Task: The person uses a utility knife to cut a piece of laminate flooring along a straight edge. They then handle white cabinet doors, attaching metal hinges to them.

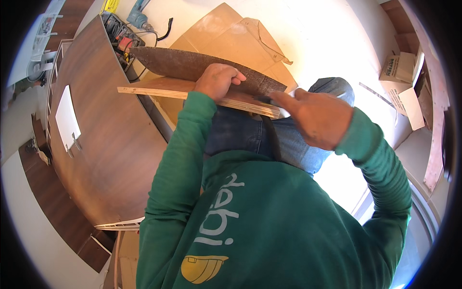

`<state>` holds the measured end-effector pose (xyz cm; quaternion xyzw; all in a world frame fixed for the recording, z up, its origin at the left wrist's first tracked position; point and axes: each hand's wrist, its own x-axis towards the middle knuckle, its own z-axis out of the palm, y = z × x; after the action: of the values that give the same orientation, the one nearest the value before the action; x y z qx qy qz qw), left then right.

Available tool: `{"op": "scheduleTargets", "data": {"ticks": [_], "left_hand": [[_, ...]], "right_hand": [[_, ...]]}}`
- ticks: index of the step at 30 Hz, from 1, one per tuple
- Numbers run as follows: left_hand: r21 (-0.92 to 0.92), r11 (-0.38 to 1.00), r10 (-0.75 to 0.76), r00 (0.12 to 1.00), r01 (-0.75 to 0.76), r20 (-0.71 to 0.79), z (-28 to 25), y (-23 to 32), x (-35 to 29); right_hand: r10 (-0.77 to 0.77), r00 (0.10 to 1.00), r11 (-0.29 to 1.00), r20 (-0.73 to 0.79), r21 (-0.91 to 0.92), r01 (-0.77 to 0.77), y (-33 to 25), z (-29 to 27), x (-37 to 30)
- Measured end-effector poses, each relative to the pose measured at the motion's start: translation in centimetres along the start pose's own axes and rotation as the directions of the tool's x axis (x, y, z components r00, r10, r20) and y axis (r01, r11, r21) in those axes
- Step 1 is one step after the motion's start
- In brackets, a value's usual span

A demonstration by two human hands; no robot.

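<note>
A plywood board [168, 91] with a pale layered edge lies across my lap. Behind its near edge rises a thin, curved, dark brown sheet [168, 62], rough and mottled on the side facing me. My left hand [217, 81] reaches over the board and is closed at the sheet, thumb showing; its other fingertips are hidden. At the board's right end, my right hand [317, 118] is closed round a small tool, index finger stretched along it. Only the tool's dark flat tip [263, 99] shows, between sheet and board; its kind cannot be made out.
On my left stands a large brown wood panel [101, 130] bearing a white plate [67, 118]. Beyond it are a teal power drill [138, 17] and a dark toolbox [118, 33]. Flattened cardboard [207, 36] covers the floor ahead. An opened carton [402, 82] stands at right.
</note>
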<state>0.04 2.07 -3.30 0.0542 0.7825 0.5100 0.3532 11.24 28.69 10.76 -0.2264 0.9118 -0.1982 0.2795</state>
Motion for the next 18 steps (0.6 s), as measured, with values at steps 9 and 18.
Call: {"op": "scheduleTargets", "data": {"ticks": [9, 18], "left_hand": [[0.032, 0.993, -0.107, 0.992, 0.110, -0.062, 0.3, 1.0, -0.2], [0.001, 0.982, -0.189, 0.978, 0.190, -0.088, 0.7, 0.2, 0.0]], "right_hand": [[-0.009, 0.997, 0.984, 0.075, 0.176, -0.005, 1.3, 6.6, 10.3], [0.009, 0.951, 0.995, 0.309, -0.101, 0.024, 0.1, 5.0, 14.7]]}}
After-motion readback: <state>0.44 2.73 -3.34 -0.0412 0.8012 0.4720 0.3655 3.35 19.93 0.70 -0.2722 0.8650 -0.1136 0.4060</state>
